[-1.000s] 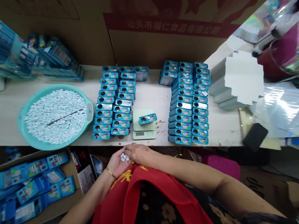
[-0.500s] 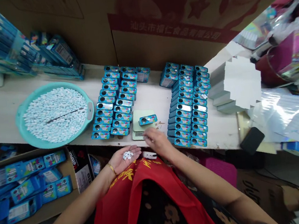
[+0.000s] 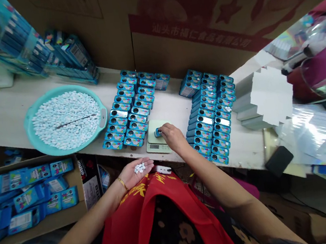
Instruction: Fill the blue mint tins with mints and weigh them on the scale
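Note:
My left hand (image 3: 136, 172) is palm up with its fingers stretched out, bearing a small heap of white and pale blue mints (image 3: 139, 168). Over a pale green digital scale (image 3: 166, 147), my right hand (image 3: 173, 136) has its fingertips pinched together. They meet a small blue candy tin (image 3: 157, 132) lying on the scale and cover much of it; what they pinch is hidden. To the left, a turquoise basin (image 3: 104, 119) holds many more mints (image 3: 59, 116) and a thin dark stick (image 3: 76, 121).
Blue tins stand in rows left (image 3: 119, 112) and right (image 3: 207, 120) of the scale. White card stacks (image 3: 271, 94) are farther right, near a black phone (image 3: 279, 161). An open carton (image 3: 44, 227) of blue packs is below left. A large carton (image 3: 199, 36) walls the back.
My right hand has moved from the scale's front edge up to the tin, covering much of it. My left hand stays palm up with the mints. The view has shifted slightly.

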`<control>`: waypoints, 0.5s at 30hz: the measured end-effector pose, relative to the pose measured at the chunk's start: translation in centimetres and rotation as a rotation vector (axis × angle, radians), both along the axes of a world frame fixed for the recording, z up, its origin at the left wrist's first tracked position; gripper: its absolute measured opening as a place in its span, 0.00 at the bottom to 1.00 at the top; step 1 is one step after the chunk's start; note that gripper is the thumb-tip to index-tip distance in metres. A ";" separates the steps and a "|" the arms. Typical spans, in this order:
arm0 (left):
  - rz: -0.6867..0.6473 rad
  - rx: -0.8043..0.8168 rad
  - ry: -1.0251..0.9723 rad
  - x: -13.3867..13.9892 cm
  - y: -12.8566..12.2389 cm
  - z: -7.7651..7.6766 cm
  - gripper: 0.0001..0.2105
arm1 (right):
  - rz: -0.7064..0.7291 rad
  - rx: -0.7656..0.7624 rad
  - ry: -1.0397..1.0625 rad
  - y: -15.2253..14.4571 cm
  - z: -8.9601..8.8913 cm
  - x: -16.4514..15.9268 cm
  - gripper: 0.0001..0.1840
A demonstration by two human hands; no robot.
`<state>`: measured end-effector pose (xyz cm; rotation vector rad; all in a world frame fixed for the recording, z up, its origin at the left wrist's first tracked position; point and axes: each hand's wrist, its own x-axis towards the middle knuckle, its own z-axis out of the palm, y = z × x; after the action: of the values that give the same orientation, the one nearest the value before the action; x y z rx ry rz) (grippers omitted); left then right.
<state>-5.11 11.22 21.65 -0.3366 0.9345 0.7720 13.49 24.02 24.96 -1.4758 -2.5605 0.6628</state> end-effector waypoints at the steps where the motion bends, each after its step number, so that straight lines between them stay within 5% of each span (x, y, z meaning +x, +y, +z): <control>1: 0.002 0.000 0.002 0.0 0.0 0.0 0.10 | -0.017 0.002 0.055 -0.2 0.0 0.1 0.12; 4: 0.009 0.007 -0.007 0.1 0.4 0.2 0.10 | -0.035 0.015 0.256 -1.8 0.1 0.0 0.13; 7: 0.055 0.045 -0.069 0.4 0.7 0.5 0.10 | 0.192 -0.029 0.335 -5.0 0.4 -1.3 0.12; 10: 0.088 0.065 -0.134 0.6 0.9 0.8 0.11 | 0.444 -0.061 0.209 -7.9 0.5 -2.9 0.13; 15: 0.052 0.043 -0.145 0.6 0.5 0.6 0.10 | 0.462 -0.081 0.033 -8.9 0.3 -3.8 0.09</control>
<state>-4.47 11.71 22.25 -0.3755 0.7749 0.8030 9.68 15.13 25.24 -0.8762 -2.9000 0.8396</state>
